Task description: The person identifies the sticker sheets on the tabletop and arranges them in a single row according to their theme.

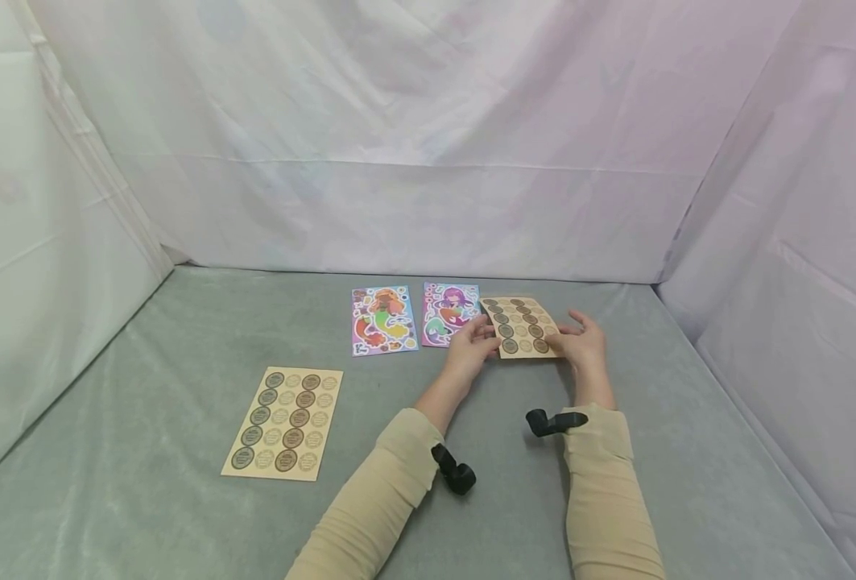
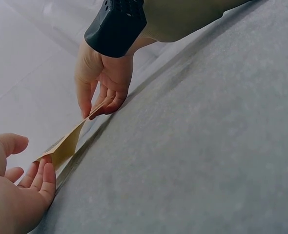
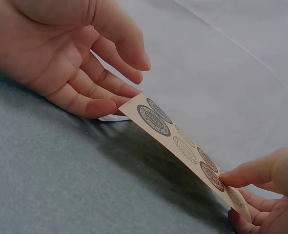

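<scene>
A tan sticker sheet (image 1: 525,329) with round dark and pale seals is held slightly tilted above the table. My right hand (image 1: 585,348) pinches its right edge, thumb on the printed face and fingers beneath, as the right wrist view shows. At the opposite edge, the fingers of my left hand (image 3: 61,58) touch the sheet (image 3: 183,151) from below, while its thumb stays raised and apart. In the left wrist view the sheet (image 2: 66,146) looks bowed between both hands. Just left of it lies a purple-haired mermaid sticker sheet (image 1: 448,310), partly behind my left hand.
Another mermaid sticker sheet (image 1: 384,321) lies further left on the grey cloth-covered table (image 1: 145,403). Nearer the front left is a second tan seal sticker sheet (image 1: 283,423). White curtains (image 1: 413,201) enclose the back and sides. Each wrist carries a black camera (image 1: 554,421).
</scene>
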Demonstrator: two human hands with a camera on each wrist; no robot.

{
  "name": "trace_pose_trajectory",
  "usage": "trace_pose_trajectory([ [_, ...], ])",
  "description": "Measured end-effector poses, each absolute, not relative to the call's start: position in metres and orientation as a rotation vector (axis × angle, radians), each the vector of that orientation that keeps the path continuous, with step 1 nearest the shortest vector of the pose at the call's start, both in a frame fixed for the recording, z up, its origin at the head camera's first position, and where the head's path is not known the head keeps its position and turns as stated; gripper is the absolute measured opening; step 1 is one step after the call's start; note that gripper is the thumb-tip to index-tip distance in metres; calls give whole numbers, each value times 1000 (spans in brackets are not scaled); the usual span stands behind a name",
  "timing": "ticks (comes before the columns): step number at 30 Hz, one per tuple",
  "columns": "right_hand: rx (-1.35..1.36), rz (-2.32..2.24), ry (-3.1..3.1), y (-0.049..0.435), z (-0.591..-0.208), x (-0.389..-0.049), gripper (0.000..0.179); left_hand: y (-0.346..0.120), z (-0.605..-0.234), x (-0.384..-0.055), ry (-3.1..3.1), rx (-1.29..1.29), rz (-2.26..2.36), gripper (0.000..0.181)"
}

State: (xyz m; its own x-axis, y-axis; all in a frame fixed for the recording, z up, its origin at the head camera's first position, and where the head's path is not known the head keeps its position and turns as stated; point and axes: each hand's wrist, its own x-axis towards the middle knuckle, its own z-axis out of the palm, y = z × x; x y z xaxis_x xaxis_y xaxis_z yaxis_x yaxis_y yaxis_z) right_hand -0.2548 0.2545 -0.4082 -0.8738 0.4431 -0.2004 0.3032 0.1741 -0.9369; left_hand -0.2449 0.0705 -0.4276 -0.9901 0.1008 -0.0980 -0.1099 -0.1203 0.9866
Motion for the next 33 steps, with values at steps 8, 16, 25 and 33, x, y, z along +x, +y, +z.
trace_pose_trajectory([
  [8,-678,1811,-2357,254,-405,-255,84,69,-425,-243,1992,24,2307,52],
  [16,-663,1843,-2368,251,-395,-256,87,67,-421,-245,1984,23,2350,51],
  [25,-603,1832,-2396,249,-383,-253,82,66,-419,-246,2006,31,2386,51],
  [33,-517,1816,-2421,252,-371,-247,73,61,-417,-250,2019,106,2397,50],
])
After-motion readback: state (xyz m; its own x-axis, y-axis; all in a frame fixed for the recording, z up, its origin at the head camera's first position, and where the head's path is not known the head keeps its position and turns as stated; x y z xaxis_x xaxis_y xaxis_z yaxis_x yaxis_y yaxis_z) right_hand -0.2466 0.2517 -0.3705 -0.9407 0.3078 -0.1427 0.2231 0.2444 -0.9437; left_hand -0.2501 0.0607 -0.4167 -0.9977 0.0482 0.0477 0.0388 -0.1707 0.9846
